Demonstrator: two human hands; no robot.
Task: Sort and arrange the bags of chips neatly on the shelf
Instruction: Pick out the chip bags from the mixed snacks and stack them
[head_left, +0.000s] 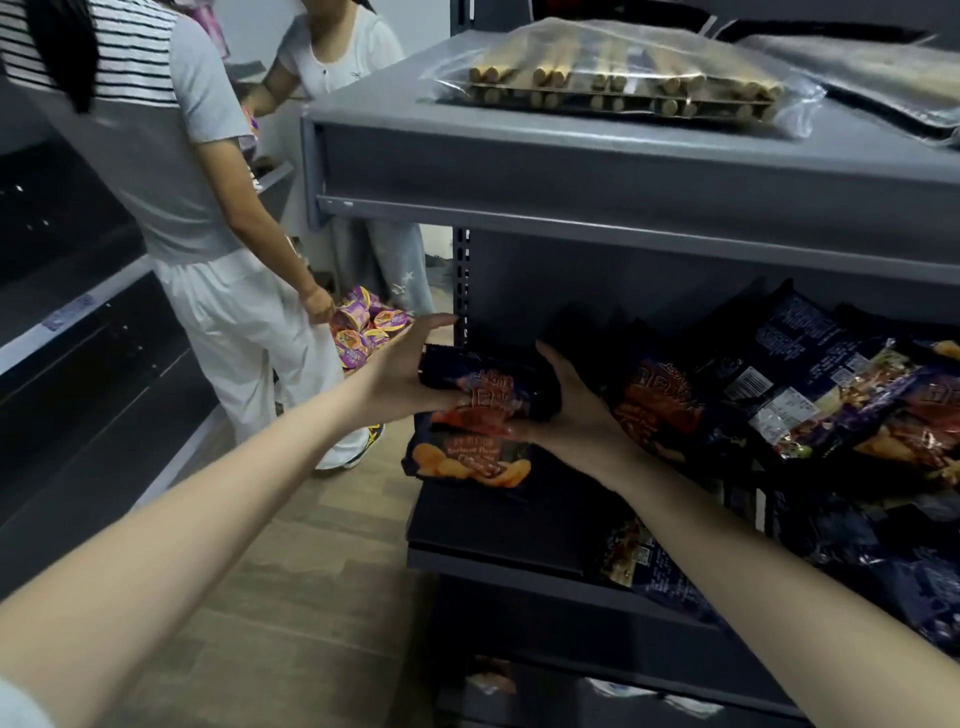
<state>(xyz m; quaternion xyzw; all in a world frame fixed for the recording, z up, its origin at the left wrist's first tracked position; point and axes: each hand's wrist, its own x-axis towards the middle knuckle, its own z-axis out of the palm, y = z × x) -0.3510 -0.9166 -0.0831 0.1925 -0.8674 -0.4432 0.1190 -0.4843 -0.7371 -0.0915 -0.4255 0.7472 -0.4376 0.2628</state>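
At the left end of the grey shelf (498, 525), a dark bag of chips (467, 441) is held upright between both hands. Its upper left edge is gripped by the left hand (405, 374), thumb spread wide above; the right hand (576, 415) grips its right side. Further right along the shelf, more chip bags (805, 395) lie in a loose heap.

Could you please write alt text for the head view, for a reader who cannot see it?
A left hand and right hand hold a dark chip bag between them at the left end of a grey shelf. Other bags lie jumbled to its right; two people stand beyond.
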